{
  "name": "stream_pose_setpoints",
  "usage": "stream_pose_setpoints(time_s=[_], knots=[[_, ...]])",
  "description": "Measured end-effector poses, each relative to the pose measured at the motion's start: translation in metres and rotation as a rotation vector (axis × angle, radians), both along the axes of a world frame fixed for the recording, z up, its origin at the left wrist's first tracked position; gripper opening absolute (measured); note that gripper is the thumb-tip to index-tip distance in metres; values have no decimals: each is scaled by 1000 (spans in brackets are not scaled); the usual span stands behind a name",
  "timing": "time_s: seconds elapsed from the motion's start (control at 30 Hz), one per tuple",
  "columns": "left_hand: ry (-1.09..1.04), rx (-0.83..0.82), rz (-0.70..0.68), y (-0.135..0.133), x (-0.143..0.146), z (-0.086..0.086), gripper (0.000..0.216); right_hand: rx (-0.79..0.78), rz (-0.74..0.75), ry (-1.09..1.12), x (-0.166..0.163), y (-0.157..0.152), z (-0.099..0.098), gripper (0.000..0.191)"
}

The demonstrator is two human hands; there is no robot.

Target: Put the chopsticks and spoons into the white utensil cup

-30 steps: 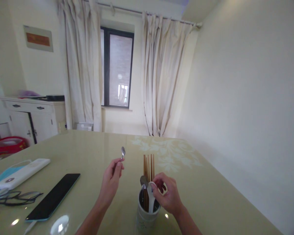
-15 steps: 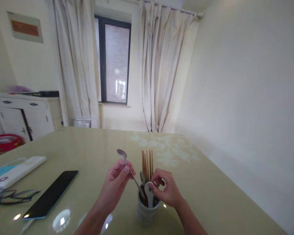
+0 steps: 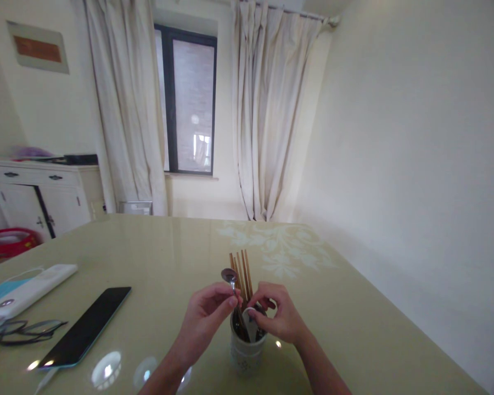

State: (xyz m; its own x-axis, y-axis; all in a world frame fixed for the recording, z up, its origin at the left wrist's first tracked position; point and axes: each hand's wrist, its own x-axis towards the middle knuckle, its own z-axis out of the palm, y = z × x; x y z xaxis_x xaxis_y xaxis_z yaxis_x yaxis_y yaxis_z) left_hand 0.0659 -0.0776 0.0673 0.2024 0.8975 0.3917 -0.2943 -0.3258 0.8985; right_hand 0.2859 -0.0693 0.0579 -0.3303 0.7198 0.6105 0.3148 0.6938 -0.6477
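The metal spoon [image 3: 229,275] is pinched between the thumb and the fingers of my left hand [image 3: 208,312], with its bowl upward and its handle going down to the mouth of the cup [image 3: 247,355]; how deep the lower end goes, I cannot tell. With my right hand [image 3: 283,314] I pinch the top of the white spoon [image 3: 250,329], which stands in the same cup. Wooden chopsticks [image 3: 242,270] rise behind it, leaning a little to the left, and the bowl of the metal spoon is just beside their upper ends. My two hands crowd the mouth from both sides and cover a part of it.

More to the left, well apart from the cup, lie a dark phone [image 3: 88,325] with its cable, a pair of glasses [image 3: 24,330] and a white device [image 3: 35,291] beside something light blue [image 3: 2,292].

Compared with half a second ago, my left hand has come closer to the cup, and the metal spoon, which was slanting to the left, is now more upright. My right hand remains on the white spoon.

The bench [image 3: 362,334] has its right edge running slantwise, well apart from my right hand. Beyond the chopsticks, its glossy surface with a pale leaf pattern [image 3: 284,249] extends to the far edge, near the curtains [image 3: 267,109].
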Motion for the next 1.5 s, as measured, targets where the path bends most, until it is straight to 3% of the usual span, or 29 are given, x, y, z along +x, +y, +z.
stream_pose_setpoints(time_s=[0.2,0.37,0.53,0.67,0.83,0.97,1.1,1.27,1.5], knots=[[127,60,57,-2,3,-6,28,-26,21,49,1,-2,8,26],[262,186,152,-9,8,-7,21,-60,43,240,-3,-8,13,45],[310,249,242,-15,17,-7,17,-110,85,319,-8,-13,14,27],[327,239,280,-16,21,-9,18,-141,84,376,-10,-15,17,23],[359,236,259,-14,18,-10,17,-187,84,448,-10,-11,14,26],[313,202,345,-10,14,-9,18,-292,-27,671,-4,0,6,34],[300,216,439,-5,11,-8,19,-288,-114,847,3,8,6,37],[411,260,358,-3,13,-7,16,-286,-96,881,3,7,10,37],[332,192,264,0,19,-15,17,-292,-59,950,-2,5,12,36]])
